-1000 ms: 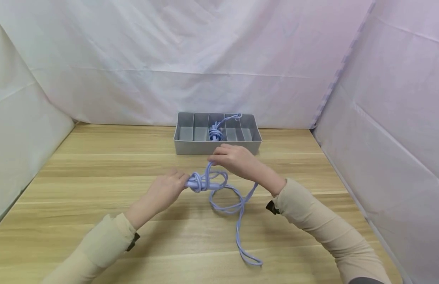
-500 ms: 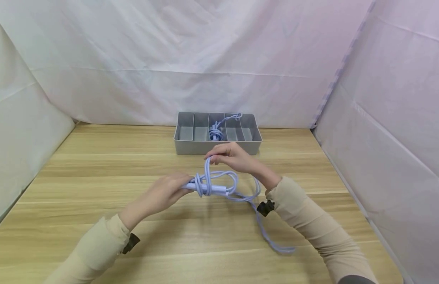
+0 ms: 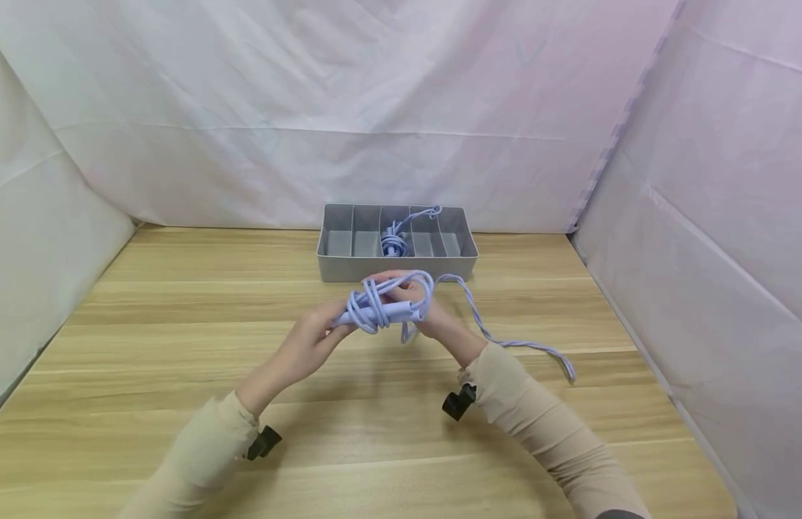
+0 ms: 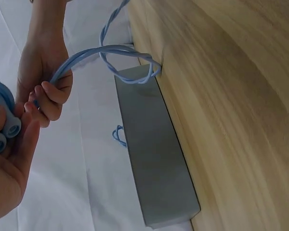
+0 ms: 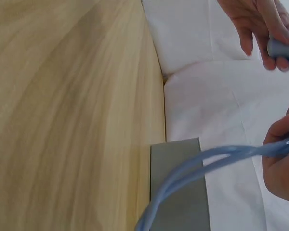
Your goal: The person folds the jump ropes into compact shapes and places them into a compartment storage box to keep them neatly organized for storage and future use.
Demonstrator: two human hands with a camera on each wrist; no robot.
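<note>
A lavender-blue jump rope is held above the table in the head view, with cord wound round its paired handles (image 3: 395, 312). My left hand (image 3: 312, 339) grips the wound bundle at its left end; the hollow handle ends show in the left wrist view. Beyond the bundle, partly hidden by cord loops in the head view, my right hand (image 4: 44, 72) pinches the doubled cord with curled fingers. From there the loose tail (image 3: 524, 344) runs out to the right, past the right forearm.
A grey divided box (image 3: 349, 270) stands at the back of the wooden table (image 3: 180, 346). Another wound blue jump rope (image 3: 394, 245) lies in its middle compartment, its end over the rear rim. White cloth (image 3: 277, 166) encloses the back and sides.
The right hand has moved from above the bundle to behind it, still holding cord. Both hands have drawn closer, the bundle has risen, and the loose tail has swung right.
</note>
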